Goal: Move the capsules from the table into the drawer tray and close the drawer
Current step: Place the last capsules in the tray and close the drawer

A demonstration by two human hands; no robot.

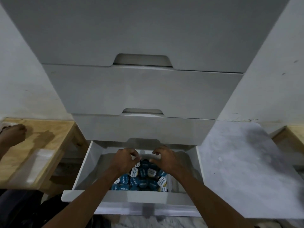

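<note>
Both left hand [125, 160] and right hand [167, 160] hover over capsules [143, 181] in drawer [85, 170], fingers loosely curled, empty.

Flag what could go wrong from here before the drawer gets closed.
The capsules lie heaped and loose in the drawer; a high one could snag on the drawer above when it slides in. The left hand and right hand are both inside it, so pushing before they are out may pinch fingers.

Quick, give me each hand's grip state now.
Left hand: fingers curled over the capsules; cannot tell whether it holds one.
Right hand: open, fingers loosely curled, holding nothing.
</note>
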